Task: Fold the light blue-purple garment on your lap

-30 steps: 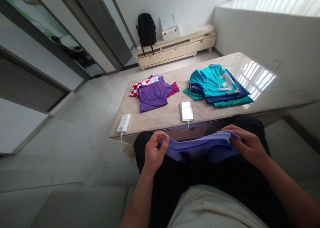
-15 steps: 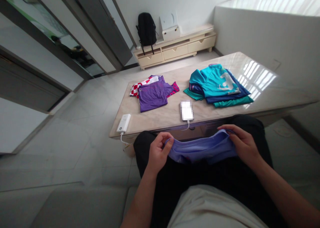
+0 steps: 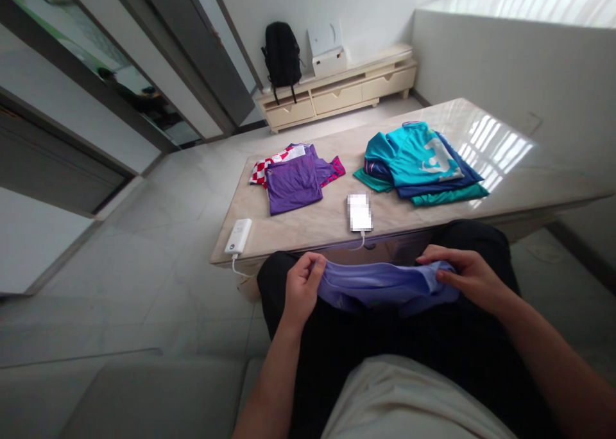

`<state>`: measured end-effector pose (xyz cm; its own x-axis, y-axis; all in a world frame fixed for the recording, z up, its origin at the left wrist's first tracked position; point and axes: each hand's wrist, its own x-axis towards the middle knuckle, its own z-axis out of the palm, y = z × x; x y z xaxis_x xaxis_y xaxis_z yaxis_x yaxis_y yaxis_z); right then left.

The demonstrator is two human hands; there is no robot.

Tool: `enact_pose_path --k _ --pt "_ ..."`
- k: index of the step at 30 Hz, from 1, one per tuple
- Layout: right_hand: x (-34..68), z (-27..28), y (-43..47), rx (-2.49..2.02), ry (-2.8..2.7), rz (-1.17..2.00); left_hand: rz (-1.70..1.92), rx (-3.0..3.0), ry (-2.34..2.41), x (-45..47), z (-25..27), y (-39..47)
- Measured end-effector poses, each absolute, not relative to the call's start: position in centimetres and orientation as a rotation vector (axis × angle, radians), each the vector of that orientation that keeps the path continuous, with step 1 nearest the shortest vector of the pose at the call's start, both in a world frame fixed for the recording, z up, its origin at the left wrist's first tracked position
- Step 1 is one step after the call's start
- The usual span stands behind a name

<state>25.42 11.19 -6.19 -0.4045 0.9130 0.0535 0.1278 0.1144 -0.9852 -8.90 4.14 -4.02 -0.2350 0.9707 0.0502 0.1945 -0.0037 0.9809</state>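
A light purple garment lies bunched across my lap over dark trousers. My left hand grips its left end, and my right hand pinches its right end. Ahead of my knees stands a low marble table. On it lie a folded purple shirt on a red-and-white checked one, and a pile of teal and blue jerseys.
A phone on a cable and a white power bank lie near the table's front edge. A cream TV cabinet with a black backpack and a white box stands by the far wall. Tiled floor lies to the left.
Both hands have shifted slightly along the purple garment, drawing it tighter and flatter across my lap. The things on the table have not moved.
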Motion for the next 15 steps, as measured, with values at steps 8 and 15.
enact_pose_path --k 8,15 --pt "24.3 -6.6 11.0 -1.230 -1.472 1.321 1.268 1.226 1.456 -8.8 -4.0 4.2" --pt "23.9 -7.9 10.8 -1.175 -1.337 1.533 1.299 0.988 1.368 -8.9 -4.2 4.6"
